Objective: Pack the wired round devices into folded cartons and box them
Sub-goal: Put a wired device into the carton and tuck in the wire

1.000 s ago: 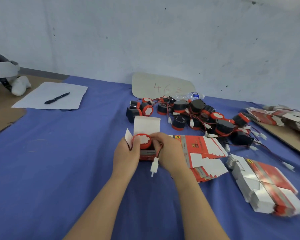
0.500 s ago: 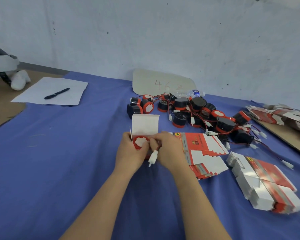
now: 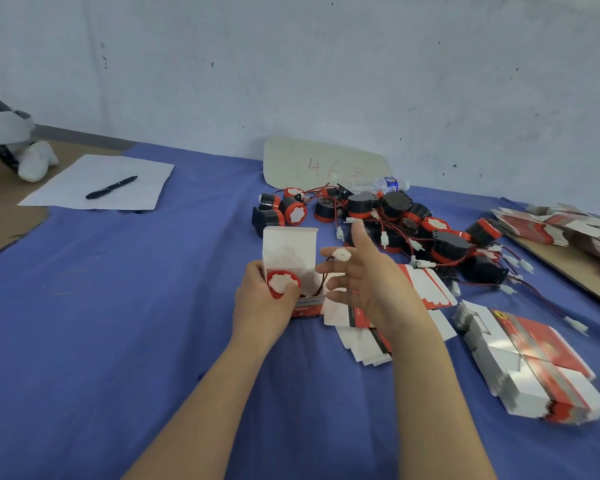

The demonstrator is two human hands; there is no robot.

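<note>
My left hand (image 3: 260, 306) grips a small red-and-white carton (image 3: 290, 244) with its lid flap standing up. Its thumb presses on a round red-and-black device (image 3: 283, 283) sitting in the carton's mouth. My right hand (image 3: 374, 282) hovers just right of the carton, fingers spread and straight. The device's white plug (image 3: 341, 253) lies against its fingertips, and a red wire runs from the plug into the carton. Behind the hands lies a pile of several more wired round devices (image 3: 395, 220).
Flat unfolded cartons (image 3: 426, 285) lie under my right hand, another stack (image 3: 534, 362) sits at the right, and more (image 3: 551, 223) rest on a brown board far right. A pen (image 3: 111, 187) lies on paper (image 3: 136, 188) at the left; a water bottle (image 3: 381, 184) and a cardboard sign (image 3: 326, 164) stand by the wall.
My right hand has let go of the device, opened and lifted to the right, taking the white plug up with it. The device sits lower in the carton.
</note>
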